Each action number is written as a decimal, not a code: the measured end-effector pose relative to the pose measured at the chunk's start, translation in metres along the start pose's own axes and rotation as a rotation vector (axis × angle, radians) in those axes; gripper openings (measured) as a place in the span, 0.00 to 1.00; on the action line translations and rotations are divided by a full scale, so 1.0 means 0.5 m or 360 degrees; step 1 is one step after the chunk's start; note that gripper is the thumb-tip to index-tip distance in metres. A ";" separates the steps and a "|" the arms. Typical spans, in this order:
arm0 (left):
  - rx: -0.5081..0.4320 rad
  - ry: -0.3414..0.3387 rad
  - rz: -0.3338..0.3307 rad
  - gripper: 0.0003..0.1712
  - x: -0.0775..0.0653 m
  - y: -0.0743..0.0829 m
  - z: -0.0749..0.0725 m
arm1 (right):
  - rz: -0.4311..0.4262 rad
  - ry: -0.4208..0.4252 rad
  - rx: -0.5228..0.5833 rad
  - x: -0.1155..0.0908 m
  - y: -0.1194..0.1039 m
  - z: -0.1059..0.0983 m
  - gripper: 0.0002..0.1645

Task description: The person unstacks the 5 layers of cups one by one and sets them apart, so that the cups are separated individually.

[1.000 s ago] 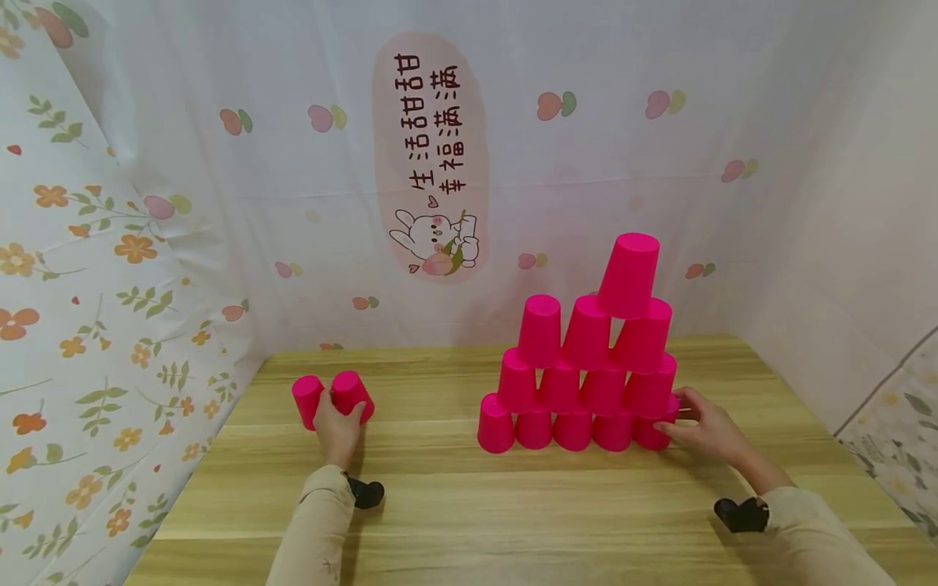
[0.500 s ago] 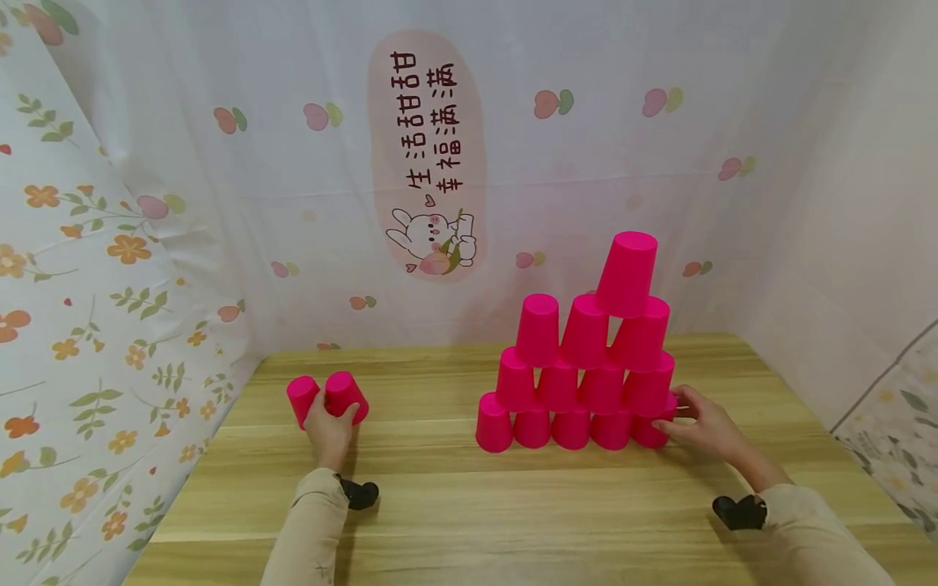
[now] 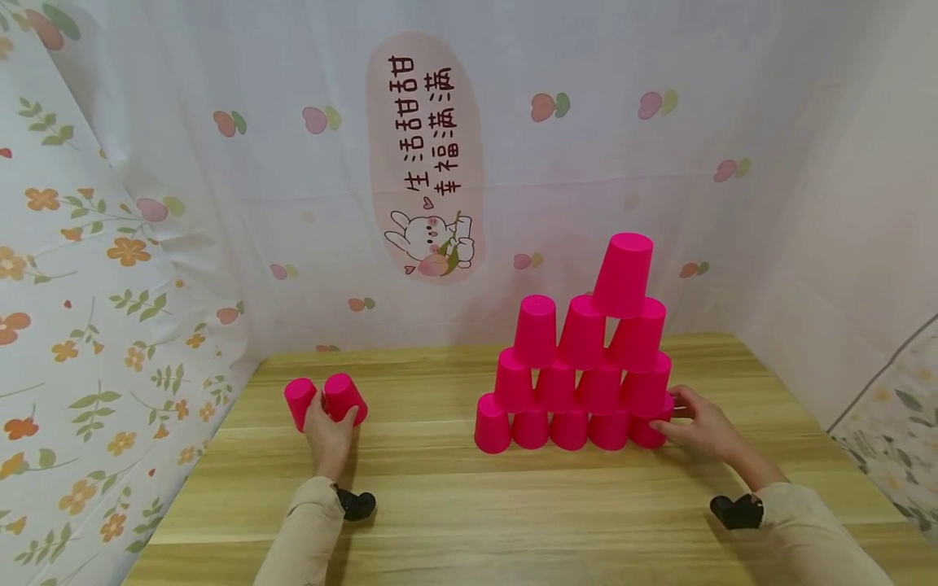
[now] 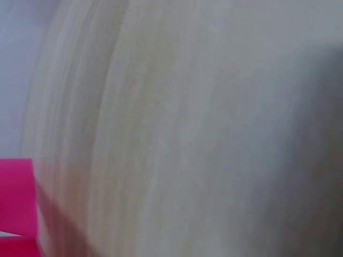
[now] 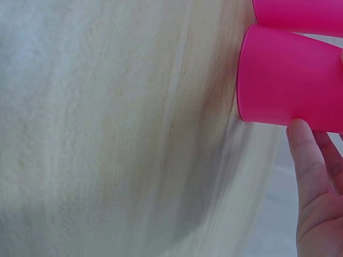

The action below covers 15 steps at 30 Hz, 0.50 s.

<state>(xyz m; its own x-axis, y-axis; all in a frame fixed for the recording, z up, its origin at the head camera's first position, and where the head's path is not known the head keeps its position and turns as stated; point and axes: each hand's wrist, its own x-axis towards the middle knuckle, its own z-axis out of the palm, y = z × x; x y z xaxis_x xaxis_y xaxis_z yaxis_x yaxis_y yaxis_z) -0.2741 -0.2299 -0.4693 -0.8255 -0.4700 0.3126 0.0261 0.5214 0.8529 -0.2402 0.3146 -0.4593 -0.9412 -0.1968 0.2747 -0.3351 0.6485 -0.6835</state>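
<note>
At the left of the head view, the left hand (image 3: 327, 435) holds a loose cup (image 3: 339, 396), thumb on its front and fingers in the gap beside a second cup (image 3: 299, 403); whether those fingers also touch the second cup, I cannot tell; both are bright pink, side by side, with flat bases upward; the left wrist view shows only pink parts at its lower left edge; right of centre in the head view rises a stack (image 3: 584, 342) of pink cups, bases up: five in the bottom row, then four, then three, with a top cup (image 3: 623, 277) across the two right-hand ones; at the stack's lower right, the right hand (image 3: 705, 425) touches the end cup (image 3: 641, 435) of the bottom row, thumb at its front, fingers at its right side, fairly wide rather than wrapped round it; the right wrist view shows fingertips (image 5: 300, 131) against this cup; a wood-grain table (image 3: 476, 505) fills the lower frame; pale sleeves (image 3: 300, 533) reach in from the bottom, a black device (image 3: 357, 505) at each wrist; across the upper frame hangs a fruit-printed curtain (image 3: 286, 187), with a rabbit drawing (image 3: 425, 240) near upper centre.
</note>
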 end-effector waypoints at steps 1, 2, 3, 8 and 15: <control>-0.0007 0.0011 0.0031 0.35 0.000 0.003 -0.002 | 0.0008 -0.0005 0.0004 0.000 0.000 0.000 0.25; -0.0015 0.0026 0.0069 0.35 0.000 0.006 -0.005 | 0.0014 -0.0011 0.0008 0.000 0.000 0.000 0.25; -0.0019 0.0038 0.0113 0.35 0.000 0.012 -0.008 | 0.0018 -0.0014 0.0009 0.000 0.001 0.000 0.25; -0.0033 0.0050 0.0292 0.34 0.014 0.058 -0.020 | -0.0006 0.0006 -0.0001 -0.002 0.005 0.001 0.25; -0.0109 -0.0016 0.0536 0.35 0.033 0.160 -0.015 | -0.0009 -0.0006 0.0026 0.000 0.006 0.000 0.26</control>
<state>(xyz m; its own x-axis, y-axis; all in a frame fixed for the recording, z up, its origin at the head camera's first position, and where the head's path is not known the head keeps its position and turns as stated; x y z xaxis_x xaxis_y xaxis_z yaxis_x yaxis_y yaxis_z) -0.2815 -0.2015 -0.3928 -0.7696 -0.2720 0.5777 0.3358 0.5971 0.7285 -0.2411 0.3166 -0.4613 -0.9395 -0.2033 0.2758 -0.3409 0.6352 -0.6931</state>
